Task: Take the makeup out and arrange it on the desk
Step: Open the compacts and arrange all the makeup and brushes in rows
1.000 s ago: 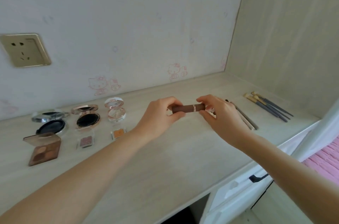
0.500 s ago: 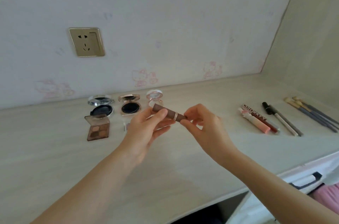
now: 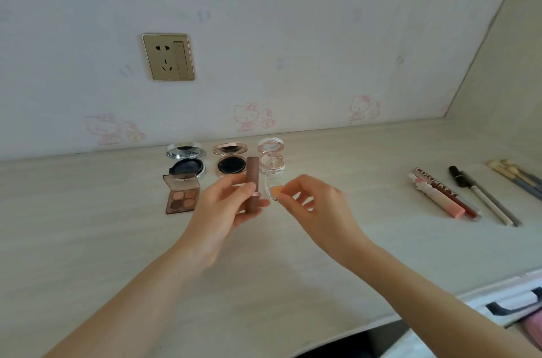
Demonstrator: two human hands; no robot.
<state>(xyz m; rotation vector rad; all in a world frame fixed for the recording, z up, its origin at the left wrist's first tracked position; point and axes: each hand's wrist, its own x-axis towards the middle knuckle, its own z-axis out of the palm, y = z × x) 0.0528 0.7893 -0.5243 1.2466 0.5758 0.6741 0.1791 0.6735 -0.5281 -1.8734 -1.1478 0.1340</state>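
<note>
My left hand point(image 3: 225, 211) grips a brown lipstick tube point(image 3: 252, 178) and holds it upright above the pale wooden desk point(image 3: 352, 246). My right hand point(image 3: 316, 205) hovers just right of the tube with loosely curled fingers, holding nothing. Behind the hands stand three open compacts: silver point(image 3: 185, 161), rose-gold point(image 3: 231, 162) and pink point(image 3: 271, 156). An open brown eyeshadow palette point(image 3: 181, 196) lies in front of them, and a small clear pan with orange powder point(image 3: 275, 190) shows between my hands.
At the right lie lip gloss tubes point(image 3: 440, 196), a mascara and pencils point(image 3: 484, 199), and several brushes point(image 3: 516, 175). A gold wall socket point(image 3: 168, 57) is on the back wall. A white drawer with a black handle point(image 3: 513, 303) sits below the desk's front edge.
Both hands held the tube level; now my right hand has let go and my left hand has turned the tube upright. My view has swung left.
</note>
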